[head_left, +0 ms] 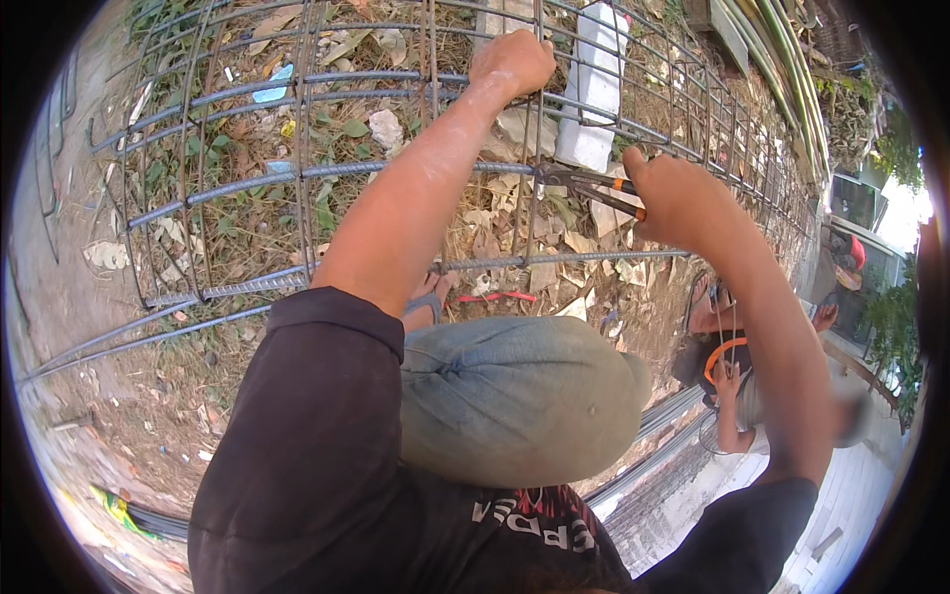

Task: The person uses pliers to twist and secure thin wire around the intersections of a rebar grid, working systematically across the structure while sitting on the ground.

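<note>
My right hand [683, 198] is closed round the handles of a pair of pincers [599, 185] with black and orange grips. The pincers' jaws meet the steel rebar cage [396, 166] where a long bar crosses a stirrup; any tie wire there is too small to make out. Farther off, my left hand [513, 65] is closed in a fist on the cage's rebar, beside a stirrup, with its fingers mostly hidden from view. Between my two hands, past the jaws, a white block [594, 89] lies under the bars.
Dry leaves, stones and litter cover the ground beneath the cage. At the right, another person [737, 396] crouches with an orange-handled tool [725, 358]. Bamboo poles [782, 79] lie at the far right. Loose steel bars [148, 342] stretch away at the left.
</note>
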